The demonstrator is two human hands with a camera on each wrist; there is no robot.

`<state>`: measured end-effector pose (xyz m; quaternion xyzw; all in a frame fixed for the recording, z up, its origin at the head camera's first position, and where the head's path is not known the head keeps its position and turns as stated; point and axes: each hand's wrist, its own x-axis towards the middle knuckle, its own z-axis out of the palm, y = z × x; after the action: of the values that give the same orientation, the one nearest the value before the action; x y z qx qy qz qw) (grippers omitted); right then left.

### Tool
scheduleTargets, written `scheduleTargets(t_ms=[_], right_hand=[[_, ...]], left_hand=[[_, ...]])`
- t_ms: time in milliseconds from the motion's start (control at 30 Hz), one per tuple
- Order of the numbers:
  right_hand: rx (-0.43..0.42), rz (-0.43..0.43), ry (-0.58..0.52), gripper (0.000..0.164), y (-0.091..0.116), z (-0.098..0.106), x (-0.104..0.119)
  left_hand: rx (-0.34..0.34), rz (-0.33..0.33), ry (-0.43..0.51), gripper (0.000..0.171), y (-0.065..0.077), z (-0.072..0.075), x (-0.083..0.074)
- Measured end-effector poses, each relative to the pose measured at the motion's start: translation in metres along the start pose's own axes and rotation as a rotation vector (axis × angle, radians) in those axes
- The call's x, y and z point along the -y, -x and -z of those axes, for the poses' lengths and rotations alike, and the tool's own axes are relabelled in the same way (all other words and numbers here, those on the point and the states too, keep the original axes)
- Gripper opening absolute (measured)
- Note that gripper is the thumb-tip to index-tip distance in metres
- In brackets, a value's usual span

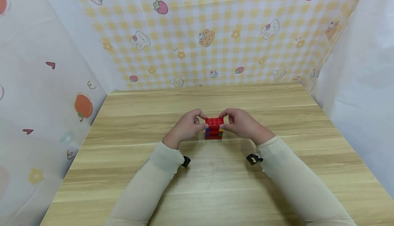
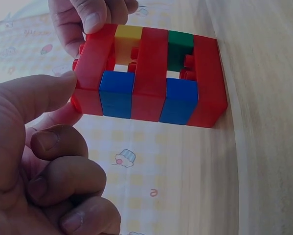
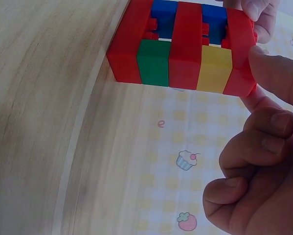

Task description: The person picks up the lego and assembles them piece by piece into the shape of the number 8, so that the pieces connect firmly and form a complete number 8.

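Observation:
A small tower of toy building blocks (image 1: 213,137) stands on the wooden table. Three long red bricks lie level in it. Between them sit two blue bricks (image 2: 117,95) at the left end, and a green brick (image 3: 154,63) below a yellow brick (image 3: 215,68) at the right end, with gaps in the middle. My left hand (image 1: 187,127) pinches the left end of the studded top red brick (image 1: 214,121) between thumb and index finger, other fingers curled beneath. At its right end, my right hand (image 1: 242,125) pinches the same brick likewise.
The wooden table (image 1: 212,198) reaches back to a yellow checked cloth (image 1: 197,58) with cartoon prints. Pale sheets hang at the left (image 1: 58,99) and right (image 1: 360,79) sides. Dark wrist devices (image 1: 254,159) show beside both sleeves.

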<state>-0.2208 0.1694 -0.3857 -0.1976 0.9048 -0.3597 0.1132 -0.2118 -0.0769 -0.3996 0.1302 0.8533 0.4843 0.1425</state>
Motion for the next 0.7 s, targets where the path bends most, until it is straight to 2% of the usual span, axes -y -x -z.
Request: scheduleTargets(t_ms=[333,700], right_hand=[[0.012,-0.009,-0.039,0.026,0.0019,-0.0021,-0.0003],[-0.002,-0.01,-0.015,0.026,0.0034,-0.0005,0.0004]], left_hand=[[0.005,0.001,-0.006,0.02,0.0034,-0.0006,0.0014],[-0.003,-0.006,-0.04,0.019,0.0019,-0.0011,-0.002]])
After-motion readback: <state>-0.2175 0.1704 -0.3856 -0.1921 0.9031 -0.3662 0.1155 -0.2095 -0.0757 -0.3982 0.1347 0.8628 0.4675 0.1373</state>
